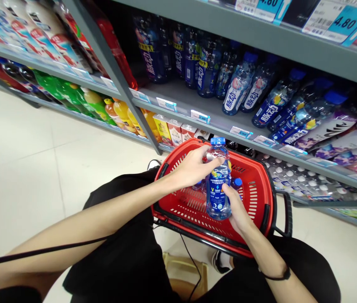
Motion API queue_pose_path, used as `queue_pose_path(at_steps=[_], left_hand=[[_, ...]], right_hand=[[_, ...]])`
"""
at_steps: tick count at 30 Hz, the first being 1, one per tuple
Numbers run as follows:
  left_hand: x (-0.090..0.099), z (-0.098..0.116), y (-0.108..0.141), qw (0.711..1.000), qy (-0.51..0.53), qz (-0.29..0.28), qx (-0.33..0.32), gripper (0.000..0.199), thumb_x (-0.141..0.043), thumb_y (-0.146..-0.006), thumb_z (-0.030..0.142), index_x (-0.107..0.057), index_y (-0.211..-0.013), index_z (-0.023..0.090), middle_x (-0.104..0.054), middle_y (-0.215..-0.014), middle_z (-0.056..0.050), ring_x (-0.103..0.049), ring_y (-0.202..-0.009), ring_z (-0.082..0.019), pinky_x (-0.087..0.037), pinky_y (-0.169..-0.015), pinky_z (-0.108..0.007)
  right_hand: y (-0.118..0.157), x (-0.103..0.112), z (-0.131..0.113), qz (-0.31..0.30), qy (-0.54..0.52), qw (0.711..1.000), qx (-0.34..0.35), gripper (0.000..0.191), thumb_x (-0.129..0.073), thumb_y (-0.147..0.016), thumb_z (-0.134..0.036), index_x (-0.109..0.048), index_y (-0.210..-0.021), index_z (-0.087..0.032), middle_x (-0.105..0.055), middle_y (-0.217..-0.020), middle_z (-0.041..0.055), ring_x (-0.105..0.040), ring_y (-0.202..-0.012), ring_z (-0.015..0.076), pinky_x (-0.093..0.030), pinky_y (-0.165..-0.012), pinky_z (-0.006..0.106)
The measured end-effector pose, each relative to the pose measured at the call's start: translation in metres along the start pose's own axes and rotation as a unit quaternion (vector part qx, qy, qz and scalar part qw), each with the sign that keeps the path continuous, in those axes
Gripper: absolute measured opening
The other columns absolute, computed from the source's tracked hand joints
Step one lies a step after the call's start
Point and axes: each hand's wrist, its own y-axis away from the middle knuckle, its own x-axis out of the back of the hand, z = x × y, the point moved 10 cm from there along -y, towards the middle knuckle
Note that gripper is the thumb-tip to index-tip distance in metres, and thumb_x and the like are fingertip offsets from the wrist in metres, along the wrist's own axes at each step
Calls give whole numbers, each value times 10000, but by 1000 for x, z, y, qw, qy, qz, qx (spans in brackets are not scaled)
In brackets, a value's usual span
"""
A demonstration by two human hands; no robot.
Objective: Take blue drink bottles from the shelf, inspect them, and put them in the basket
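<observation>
**Blue-capped drink bottle (218, 179) held over a red shopping basket (262, 185)**

The bottle is gripped between two bare hands, its cap toward the shelf (186, 99). Its upper part is clasped by the left hand (194, 166), with fingers curled around it; its lower part is pinched by the right hand (236, 206), whose thumb is laid on the blue label. A black wristband (276, 275) is worn on the right wrist. Beneath the hands, inside the basket, another blue cap (238, 182) can be seen, its bottle mostly hidden. Beyond the hands, similar blue bottles (236, 90) are lined up on the shelf. Farther right, clear white-capped bottles (304, 179) are packed below.
</observation>
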Motion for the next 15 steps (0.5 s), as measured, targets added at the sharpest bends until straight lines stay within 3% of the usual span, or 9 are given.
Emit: queue_pose_path(at_steps=[8,11,15], left_hand=[[4,4,2,999,33,21,-21,514,-692,-916,542,-618,-1238,149,-726,-1218,-128,-715,-1046,-254,-571,-926,-402],[3,1,1,999,39,16,-12,536,-691,-916,557,-604,-1252,149,-728,-1198,-128,-723,-1015,-253,-583,-894,-402],[0,-2,0,999,39,5,-7,496,-667,-931,570,-604,-1200,157,-743,-1124,-101,-729,-980,-242,-585,-862,-381]], right_hand=[[7,-1,9,3,-19,999,-41,516,-817,-796,-582,-749,-1142,-205,-831,-960,71,-785,-1004,309,-642,-884,447],[8,-3,8,2,-8,999,-50,531,-801,-796,-611,-752,-1148,-217,-831,-961,65,-785,-1008,312,-639,-888,447],[9,-14,7,-50,10,996,-80,584,-808,-772,-647,-754,-1164,-218,-832,-966,69,-776,-1047,328,-630,-914,454]])
